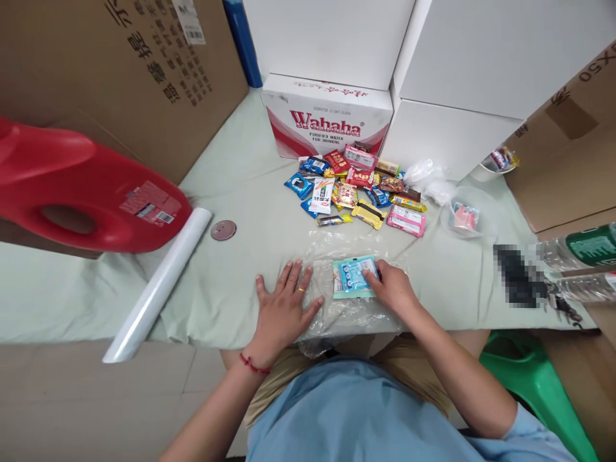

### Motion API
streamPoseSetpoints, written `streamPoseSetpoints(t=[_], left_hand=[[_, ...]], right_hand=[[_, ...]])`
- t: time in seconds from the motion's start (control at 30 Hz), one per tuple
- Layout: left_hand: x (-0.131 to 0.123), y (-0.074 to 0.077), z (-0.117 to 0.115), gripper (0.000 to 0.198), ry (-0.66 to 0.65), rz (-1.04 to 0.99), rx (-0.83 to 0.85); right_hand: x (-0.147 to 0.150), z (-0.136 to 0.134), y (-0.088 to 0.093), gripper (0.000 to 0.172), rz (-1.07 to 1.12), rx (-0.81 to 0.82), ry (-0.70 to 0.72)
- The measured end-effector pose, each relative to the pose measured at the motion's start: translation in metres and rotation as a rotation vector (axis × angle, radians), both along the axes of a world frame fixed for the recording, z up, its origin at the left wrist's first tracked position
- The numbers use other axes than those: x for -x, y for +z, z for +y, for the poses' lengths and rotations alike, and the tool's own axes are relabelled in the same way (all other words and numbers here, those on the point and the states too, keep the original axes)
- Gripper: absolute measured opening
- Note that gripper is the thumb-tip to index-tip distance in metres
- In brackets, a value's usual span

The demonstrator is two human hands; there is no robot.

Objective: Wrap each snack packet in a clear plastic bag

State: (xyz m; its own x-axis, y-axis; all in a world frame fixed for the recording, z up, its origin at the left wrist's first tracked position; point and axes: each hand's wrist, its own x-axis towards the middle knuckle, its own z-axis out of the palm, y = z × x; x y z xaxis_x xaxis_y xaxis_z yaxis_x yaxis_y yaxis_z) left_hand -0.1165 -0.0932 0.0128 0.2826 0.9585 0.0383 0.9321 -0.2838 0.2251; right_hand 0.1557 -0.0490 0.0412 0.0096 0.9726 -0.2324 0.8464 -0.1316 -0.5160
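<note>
My right hand (392, 285) pinches the right end of a light-blue snack packet (356, 277), thumb on top. The packet lies over a sheet of clear plastic film (327, 314) near the table's front edge. Flat with its fingers spread, my left hand (283, 308) presses on the left side of the film and the cloth, holding nothing. Beyond the film is a heap of wrapped snacks (359, 186) in red, blue, yellow, white and pink. The fingers under the packet are hidden.
A white roll (158, 282) juts past the front edge at left, beside a red jug (91, 192) and a round disc (224, 230). A Wahaha box (332, 122) stands behind. To the right are a clear bowl (484, 218), plastic bottles (590, 247) and a green stool (539, 385).
</note>
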Motion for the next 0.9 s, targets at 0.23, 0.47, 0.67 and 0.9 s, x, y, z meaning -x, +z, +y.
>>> streamPoseSetpoints(t=[0.23, 0.47, 0.67, 0.9], left_hand=[[-0.001, 0.0, 0.0, 0.064, 0.012, 0.0, -0.014], [0.004, -0.006, 0.0, 0.064, 0.007, -0.032, -0.053], [0.025, 0.0, -0.018, 0.077, -0.092, -0.233, -0.342], [0.049, 0.002, -0.027, 0.071, -0.615, -0.218, -0.033]], right_hand=[[0.005, -0.016, 0.016, 0.032, -0.302, -0.025, 0.022], [-0.001, -0.041, 0.025, 0.034, -0.006, -0.358, 0.342], [-0.052, -0.083, 0.014, 0.058, 0.062, -0.628, 0.514], [-0.08, -0.11, -0.027, 0.063, -0.061, -0.624, 0.444]])
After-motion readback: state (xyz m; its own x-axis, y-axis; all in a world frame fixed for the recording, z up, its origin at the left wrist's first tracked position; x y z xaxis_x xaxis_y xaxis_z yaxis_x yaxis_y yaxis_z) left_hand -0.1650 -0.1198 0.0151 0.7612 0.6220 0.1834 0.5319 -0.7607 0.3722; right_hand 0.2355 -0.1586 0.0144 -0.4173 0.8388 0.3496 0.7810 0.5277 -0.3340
